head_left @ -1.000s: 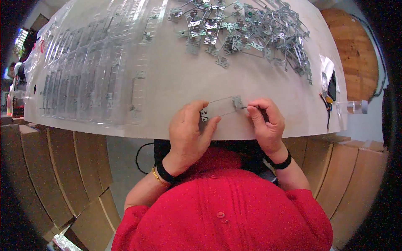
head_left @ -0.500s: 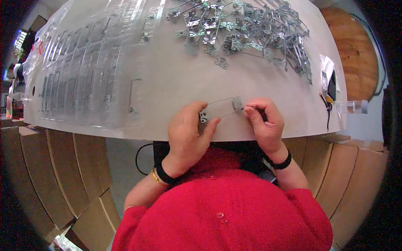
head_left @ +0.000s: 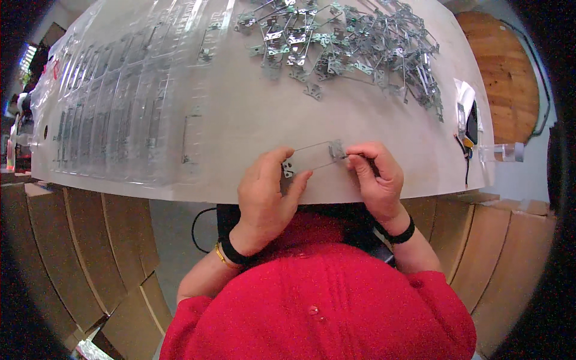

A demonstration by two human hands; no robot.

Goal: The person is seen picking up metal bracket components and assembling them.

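Between my hands, just above the near part of the table, is a metal bracket (head_left: pixel 336 150): two small punched plates joined by thin wire rods. My left hand (head_left: pixel 264 186) has its thumb and forefinger about the left plate, gripping that end. At the other end, the thumb and forefinger of my right hand (head_left: pixel 378 177) are pinched together against the right plate. Something thin and dark shows at those fingertips, too small to name. A heap of similar metal brackets (head_left: pixel 342 48) lies tangled at the far side of the table.
Clear plastic trays (head_left: pixel 114 108) with long compartments holding metal parts cover the table's left side. A single bracket (head_left: pixel 186 138) lies at their right edge. To the right are a dark device (head_left: pixel 472 126) and a clear plastic bottle (head_left: pixel 507 153). Cardboard boxes (head_left: pixel 72 240) stand below.
Both hands still hold the bracket at its two ends, almost in the same place. The whole view has shifted slightly left.
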